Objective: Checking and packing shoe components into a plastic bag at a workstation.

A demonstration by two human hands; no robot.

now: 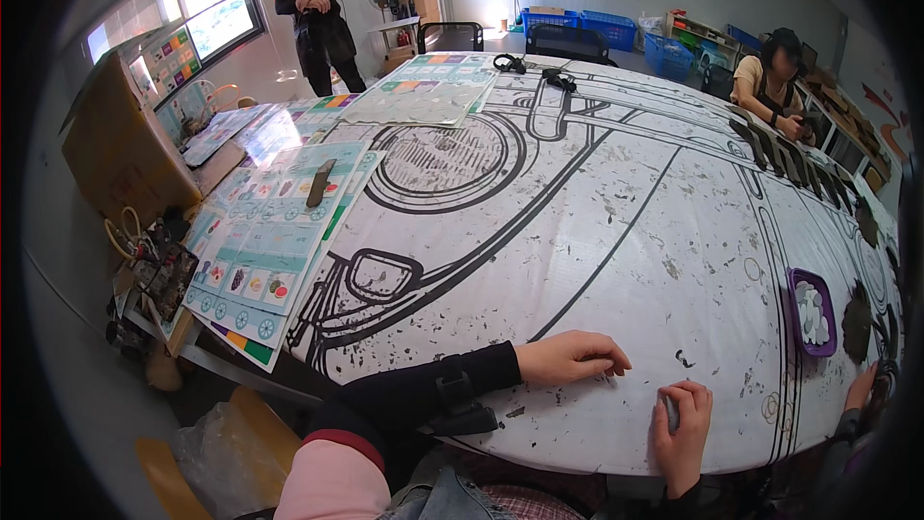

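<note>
My left hand (pixel 576 358) lies on the white tabletop cover, which carries thick black line drawings. Its fingers stretch to the right, slightly bent, and I see nothing held in them. Closer to the table's front edge, my right hand (pixel 685 424) is closed around a small grey piece (pixel 672 412) between thumb and fingers; its exact kind cannot be made out. Off to the right stands a purple plastic basket (pixel 799 339) with several flat, pale grey-white pieces (pixel 814 316) inside. A small dark mark or scrap (pixel 683 358) shows on the cover between my hands and the basket.
Printed picture sheets (pixel 265 231) with a brown-handled tool (pixel 320 183) lie left. A cardboard box (pixel 130 125) stands beyond. Another person's hand (pixel 859 390) rests at the right edge, near dark clumps (pixel 857 320). One person stands far left; another sits far right.
</note>
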